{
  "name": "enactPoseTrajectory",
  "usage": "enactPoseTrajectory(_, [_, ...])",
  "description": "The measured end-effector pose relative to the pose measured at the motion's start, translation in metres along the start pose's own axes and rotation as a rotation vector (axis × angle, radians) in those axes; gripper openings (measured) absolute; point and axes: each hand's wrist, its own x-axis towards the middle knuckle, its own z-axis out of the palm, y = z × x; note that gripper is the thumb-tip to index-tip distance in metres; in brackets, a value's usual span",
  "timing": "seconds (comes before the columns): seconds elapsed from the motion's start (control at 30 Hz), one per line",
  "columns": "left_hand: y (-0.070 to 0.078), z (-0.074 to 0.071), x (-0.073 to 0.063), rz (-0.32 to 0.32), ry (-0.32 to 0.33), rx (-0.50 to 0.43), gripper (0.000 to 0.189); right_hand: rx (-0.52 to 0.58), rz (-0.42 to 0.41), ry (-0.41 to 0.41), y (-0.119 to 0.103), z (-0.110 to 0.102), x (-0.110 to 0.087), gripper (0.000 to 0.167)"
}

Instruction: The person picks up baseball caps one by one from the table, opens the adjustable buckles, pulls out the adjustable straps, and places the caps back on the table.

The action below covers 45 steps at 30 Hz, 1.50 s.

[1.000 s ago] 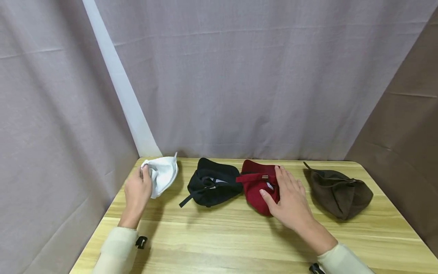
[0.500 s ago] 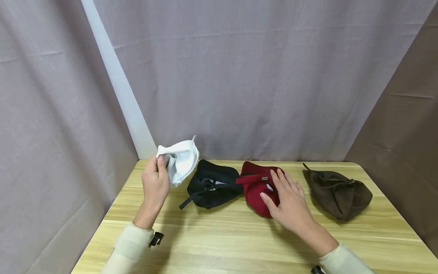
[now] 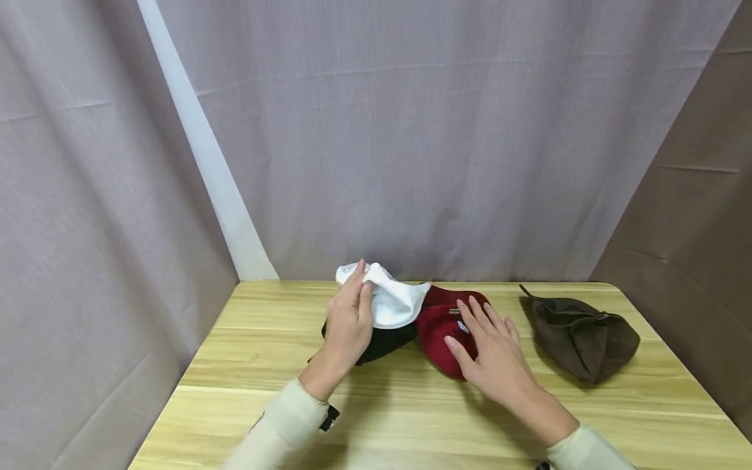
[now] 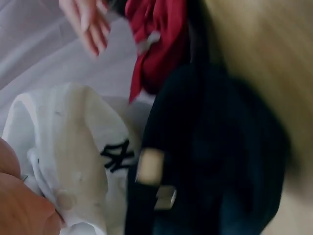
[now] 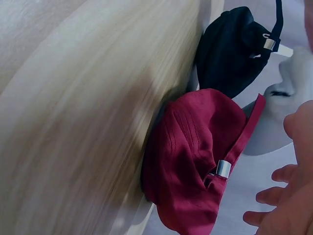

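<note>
The left hand (image 3: pixel 346 320) has a closed grip here, thumb and fingers pinching the folded edge of a soft white fabric cap (image 3: pixel 396 303), and that cap hangs over a black fabric cap (image 3: pixel 384 343), hiding most of it! Its long axis runs crosswise, tapered tip out to the right by the red cap's far edge, and the left wrist view catches a black letter emblem (image 4: pixel 116 155) on the cloth! Over to the right hand (image 3: pixel 493 356): fingers straight and spread, grasping nothing, poised at the deep-red fabric cap (image 3: pixel 437 336) with its metal buckle (image 5: pixel 223 169)! Farther right on the pale wood-grain counter (image 3: pixel 264 378), a dark-brown fabric cap (image 3: pixel 584 339) lies slantwise, strap end pointing far left
</note>
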Motion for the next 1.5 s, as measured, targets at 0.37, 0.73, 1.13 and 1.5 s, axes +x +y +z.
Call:
enactPoseTrajectory(0.37, [-0.001, 0.018, -0.021, -0.145, -0.328, 0.046, 0.027, -0.003, -0.009, -0.008, -0.004, 0.003, -0.001, 0.072])
enactPoseTrajectory(0.73, [-0.006, 0.009, -0.023, -0.228, -0.398, 0.213, 0.016, 0.078, -0.096, 0.022, -0.017, 0.004, -0.001, 0.07])
enactPoseTrajectory(1.13, [-0.009, 0.006, -0.015, -0.178, -0.476, 0.308, 0.029, 0.342, -0.157, 0.066, -0.056, 0.004, 0.01, 0.05])
enactPoseTrajectory(1.5, [-0.007, 0.011, -0.011, -0.139, -0.504, 0.318, 0.025, 0.278, -0.062, 0.137, -0.093, 0.014, 0.032, 0.032])
